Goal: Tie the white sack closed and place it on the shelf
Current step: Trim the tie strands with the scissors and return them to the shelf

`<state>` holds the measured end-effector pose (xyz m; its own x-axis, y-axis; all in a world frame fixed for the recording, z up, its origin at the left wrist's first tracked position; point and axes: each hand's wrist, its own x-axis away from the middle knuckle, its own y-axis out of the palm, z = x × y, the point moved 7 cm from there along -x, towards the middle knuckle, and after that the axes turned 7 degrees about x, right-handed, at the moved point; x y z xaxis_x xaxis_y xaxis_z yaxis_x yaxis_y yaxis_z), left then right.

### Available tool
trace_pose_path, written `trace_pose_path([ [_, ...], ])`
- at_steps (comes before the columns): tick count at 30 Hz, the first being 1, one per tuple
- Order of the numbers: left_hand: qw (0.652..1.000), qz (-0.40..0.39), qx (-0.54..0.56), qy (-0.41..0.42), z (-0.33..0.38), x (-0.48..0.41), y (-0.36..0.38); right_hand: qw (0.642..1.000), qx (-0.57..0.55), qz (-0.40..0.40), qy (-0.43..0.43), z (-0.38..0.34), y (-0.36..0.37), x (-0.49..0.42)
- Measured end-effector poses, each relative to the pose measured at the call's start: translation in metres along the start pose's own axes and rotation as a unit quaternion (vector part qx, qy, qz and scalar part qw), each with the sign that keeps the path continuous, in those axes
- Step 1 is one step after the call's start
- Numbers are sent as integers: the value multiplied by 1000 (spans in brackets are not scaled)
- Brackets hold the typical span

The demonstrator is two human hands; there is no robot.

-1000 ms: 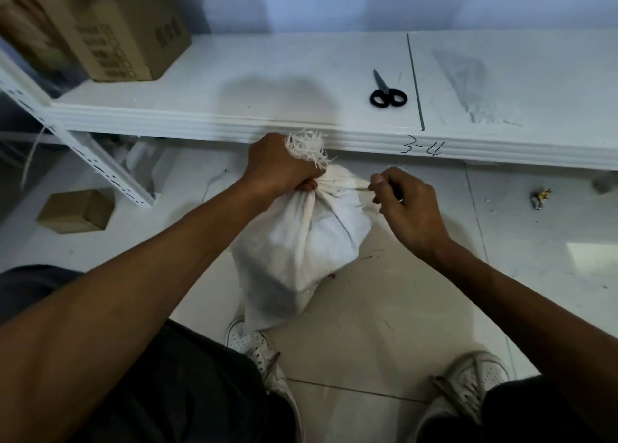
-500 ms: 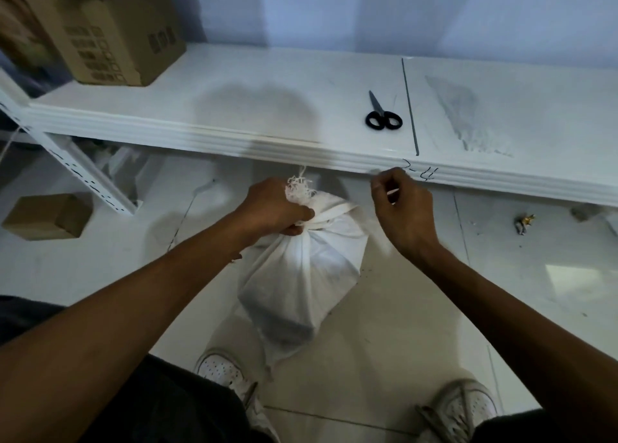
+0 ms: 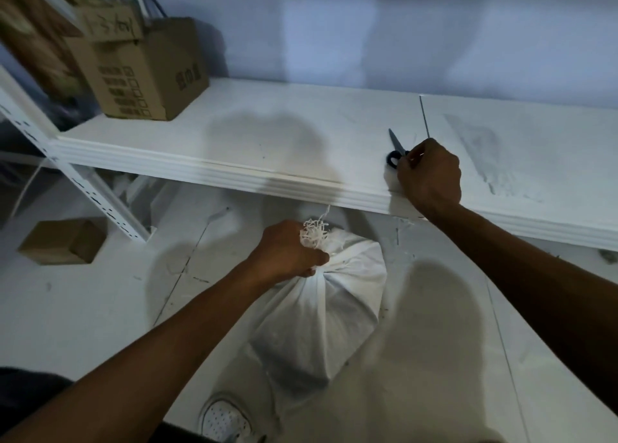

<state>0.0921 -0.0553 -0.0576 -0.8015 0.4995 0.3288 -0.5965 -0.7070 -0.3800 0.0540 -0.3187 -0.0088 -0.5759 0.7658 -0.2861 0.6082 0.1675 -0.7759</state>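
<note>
The white sack [image 3: 321, 305] stood on the floor [image 3: 100, 308] just in front of the shelf [image 3: 267, 135], below its front edge and not yet on it. Your left hand [image 3: 291, 252] had its fingers clamped round the gathered neck, with the frayed top [image 3: 312, 233] sticking up above your fist. The mouth was therefore bunched shut, but your fist hid whether a tie or knot already held it; judged from the grip alone, the closing did not look finished. Your right hand [image 3: 429, 175] was up on the shelf near its front edge, fingers curled, right at the handles of the scissors [image 3: 394, 151]. The back of your hand covered the fingertips, so I cannot tell whether they had hold of the scissors, pinched something thin, or held nothing. A cardboard box [image 3: 147, 74] sat at the shelf's left end, towards the back, and a broad bare stretch lay between it and the scissors. What seemed left was to secure the neck, perhaps trim it, and then lift the sack onto that stretch.
</note>
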Motion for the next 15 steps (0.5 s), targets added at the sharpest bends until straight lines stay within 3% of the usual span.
trace_pose_path([
  [6, 992, -26, -118, 48, 8, 2, -1, 998, 42, -28, 36, 0, 15, -10],
  [15, 978, -42, -193, 61, 5, 1, -2, 994, 48, -53, 87, 3, 11, -12],
])
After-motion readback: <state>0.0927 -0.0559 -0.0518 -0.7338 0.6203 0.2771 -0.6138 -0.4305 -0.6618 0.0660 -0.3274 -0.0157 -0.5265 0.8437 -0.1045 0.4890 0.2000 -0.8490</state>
